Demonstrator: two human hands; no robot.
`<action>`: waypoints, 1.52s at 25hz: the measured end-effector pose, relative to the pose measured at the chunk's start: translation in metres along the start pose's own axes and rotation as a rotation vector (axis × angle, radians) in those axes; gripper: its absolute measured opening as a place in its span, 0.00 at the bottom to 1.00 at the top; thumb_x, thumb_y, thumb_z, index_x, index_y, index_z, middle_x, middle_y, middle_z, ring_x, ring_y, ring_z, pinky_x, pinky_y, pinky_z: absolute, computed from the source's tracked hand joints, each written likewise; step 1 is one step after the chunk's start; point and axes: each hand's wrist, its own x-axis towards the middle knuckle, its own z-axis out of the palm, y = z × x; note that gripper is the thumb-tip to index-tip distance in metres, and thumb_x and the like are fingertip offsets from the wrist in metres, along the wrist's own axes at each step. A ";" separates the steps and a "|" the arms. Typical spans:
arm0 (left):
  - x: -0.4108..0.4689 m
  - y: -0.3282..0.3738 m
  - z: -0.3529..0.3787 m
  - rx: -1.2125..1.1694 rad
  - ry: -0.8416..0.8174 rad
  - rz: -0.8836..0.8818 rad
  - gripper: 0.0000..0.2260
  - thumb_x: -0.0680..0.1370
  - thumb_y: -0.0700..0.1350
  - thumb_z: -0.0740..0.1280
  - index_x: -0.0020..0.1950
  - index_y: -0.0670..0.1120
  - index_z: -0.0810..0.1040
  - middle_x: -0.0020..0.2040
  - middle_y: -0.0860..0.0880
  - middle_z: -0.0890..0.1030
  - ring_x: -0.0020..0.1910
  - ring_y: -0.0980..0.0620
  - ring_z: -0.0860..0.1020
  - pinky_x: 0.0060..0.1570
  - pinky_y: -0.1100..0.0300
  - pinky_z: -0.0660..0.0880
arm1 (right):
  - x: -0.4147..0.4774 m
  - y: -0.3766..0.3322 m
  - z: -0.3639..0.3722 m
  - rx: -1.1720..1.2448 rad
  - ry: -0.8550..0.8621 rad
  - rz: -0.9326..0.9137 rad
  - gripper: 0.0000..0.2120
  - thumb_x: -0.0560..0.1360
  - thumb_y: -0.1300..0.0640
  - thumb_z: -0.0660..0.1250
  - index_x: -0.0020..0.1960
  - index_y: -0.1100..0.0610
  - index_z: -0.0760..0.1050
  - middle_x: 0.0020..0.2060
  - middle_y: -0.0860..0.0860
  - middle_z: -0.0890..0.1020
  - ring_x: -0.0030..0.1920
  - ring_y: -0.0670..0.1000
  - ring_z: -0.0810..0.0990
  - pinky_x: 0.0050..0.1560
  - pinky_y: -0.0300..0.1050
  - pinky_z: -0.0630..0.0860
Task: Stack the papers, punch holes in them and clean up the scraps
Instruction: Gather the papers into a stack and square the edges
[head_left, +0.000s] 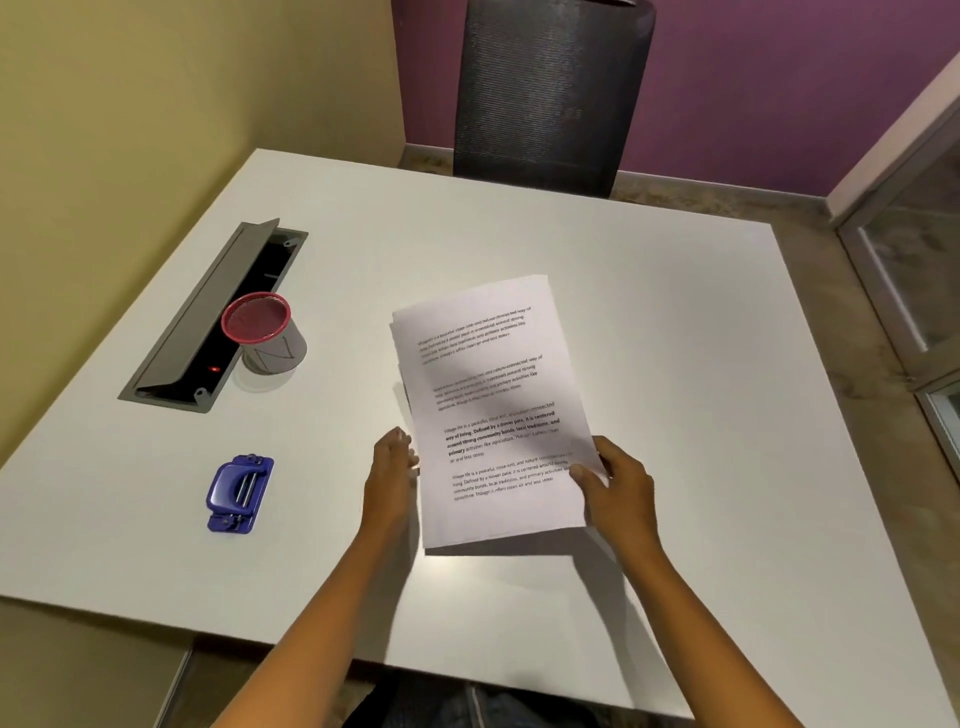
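A stack of printed white papers (488, 395) is held above the white table (701, 415), tilted, its bottom edge near the tabletop. My right hand (618, 488) grips the stack's lower right edge, thumb on the top sheet. My left hand (390, 475) presses flat against the stack's left edge, fingers straight. The sheets sit slightly uneven at the upper left corner. A blue hole punch (236, 493) lies on the table to the left of my left hand, apart from the papers.
A mesh cup with a red rim (265, 332) stands at the left beside an open grey cable tray (208, 317) set into the table. A dark chair (550, 88) stands at the far edge. A yellow wall runs along the left side.
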 end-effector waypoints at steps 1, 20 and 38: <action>0.002 0.009 0.001 0.004 -0.052 0.017 0.12 0.82 0.53 0.58 0.64 0.51 0.70 0.52 0.49 0.77 0.42 0.53 0.75 0.40 0.61 0.72 | -0.001 -0.002 -0.006 0.029 0.007 -0.021 0.13 0.74 0.65 0.67 0.54 0.51 0.79 0.43 0.38 0.82 0.45 0.38 0.80 0.45 0.31 0.73; -0.019 0.046 0.015 0.222 -0.316 0.430 0.21 0.77 0.47 0.70 0.67 0.52 0.68 0.61 0.54 0.80 0.60 0.55 0.79 0.64 0.50 0.74 | 0.005 -0.013 -0.036 0.168 -0.065 0.178 0.05 0.76 0.55 0.67 0.52 0.53 0.78 0.51 0.52 0.84 0.52 0.54 0.82 0.58 0.58 0.78; -0.043 0.071 0.050 0.115 0.072 0.837 0.12 0.76 0.45 0.71 0.41 0.55 0.68 0.31 0.61 0.71 0.30 0.60 0.68 0.32 0.73 0.65 | 0.015 -0.039 -0.027 0.408 0.235 -0.094 0.08 0.73 0.60 0.72 0.50 0.55 0.76 0.47 0.49 0.84 0.50 0.50 0.83 0.56 0.48 0.79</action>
